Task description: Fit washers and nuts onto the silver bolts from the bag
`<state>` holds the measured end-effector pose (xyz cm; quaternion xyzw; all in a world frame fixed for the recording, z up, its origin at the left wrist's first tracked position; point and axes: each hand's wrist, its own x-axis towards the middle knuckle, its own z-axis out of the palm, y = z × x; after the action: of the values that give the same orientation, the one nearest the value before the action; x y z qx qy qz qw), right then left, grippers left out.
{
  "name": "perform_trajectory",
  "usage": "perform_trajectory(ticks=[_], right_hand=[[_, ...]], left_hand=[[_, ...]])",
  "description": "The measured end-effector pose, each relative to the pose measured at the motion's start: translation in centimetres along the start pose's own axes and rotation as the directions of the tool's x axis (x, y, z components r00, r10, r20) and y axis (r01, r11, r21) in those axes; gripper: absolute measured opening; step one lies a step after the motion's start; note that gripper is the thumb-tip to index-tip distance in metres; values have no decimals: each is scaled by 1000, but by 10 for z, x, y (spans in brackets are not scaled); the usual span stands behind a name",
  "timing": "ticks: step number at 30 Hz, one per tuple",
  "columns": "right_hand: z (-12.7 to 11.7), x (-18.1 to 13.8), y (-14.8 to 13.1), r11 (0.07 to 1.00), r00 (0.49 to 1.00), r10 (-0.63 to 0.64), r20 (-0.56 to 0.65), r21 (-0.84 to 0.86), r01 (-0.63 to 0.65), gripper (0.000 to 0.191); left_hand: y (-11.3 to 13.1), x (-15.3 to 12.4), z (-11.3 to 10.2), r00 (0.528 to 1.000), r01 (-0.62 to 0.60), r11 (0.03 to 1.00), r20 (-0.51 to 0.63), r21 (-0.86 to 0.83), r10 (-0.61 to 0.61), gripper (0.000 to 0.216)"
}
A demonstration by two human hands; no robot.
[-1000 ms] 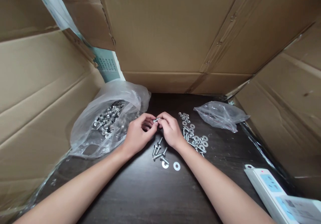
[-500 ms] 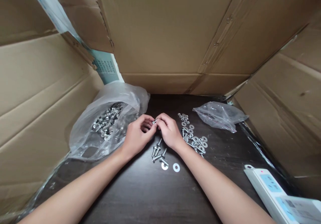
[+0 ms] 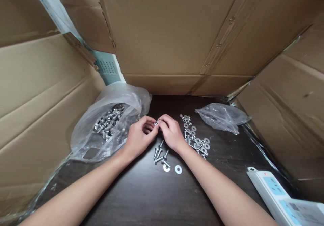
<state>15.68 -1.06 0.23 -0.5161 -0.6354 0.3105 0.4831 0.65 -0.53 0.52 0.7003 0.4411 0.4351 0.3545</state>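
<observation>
My left hand (image 3: 141, 133) and my right hand (image 3: 170, 130) meet over the middle of the dark table. Between their fingertips a small shiny bolt (image 3: 156, 122) is pinched from both sides; most of it is hidden by the fingers. Just below the hands lie several bolts (image 3: 159, 153) in a loose group. Two flat washers (image 3: 178, 169) rest in front of them, one partly under a bolt. Beside my right wrist spreads a pile of washers, nuts and bolts (image 3: 198, 143).
A clear plastic bag (image 3: 83, 131) with many metal fasteners (image 3: 110, 121) inside lies open at the left. Another plastic bag (image 3: 222, 116) lies flat at the back right. A white power strip (image 3: 269, 185) sits at the right front. Cardboard walls (image 3: 172, 33) enclose the table.
Almost nothing differs. Both hands keep the same pinch on the bolt, and the view has shifted very slightly.
</observation>
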Motion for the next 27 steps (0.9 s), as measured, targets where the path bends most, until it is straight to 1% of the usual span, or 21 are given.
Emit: perform_trajectory(ticks=[14,19,23,27], right_hand=[[0,0,0,999,999,-37,-6,-19,37,22],[0,1,0,1000,1000,-15,-1,-21,15,22],[0,1,0,999,999,-33,-9,-20,32,22],[0,1,0,1000,1000,-15,-2,-17,15,23]], left_hand=[[4,-1,-2,999,-11,1000,31,9,10,10],[4,-1,-2,999,-10,1000,40,16,9,10],[3,-1,-2,999,-28,999,33,21,28,9],[3,-1,-2,999,-14,1000,42,20,13,9]])
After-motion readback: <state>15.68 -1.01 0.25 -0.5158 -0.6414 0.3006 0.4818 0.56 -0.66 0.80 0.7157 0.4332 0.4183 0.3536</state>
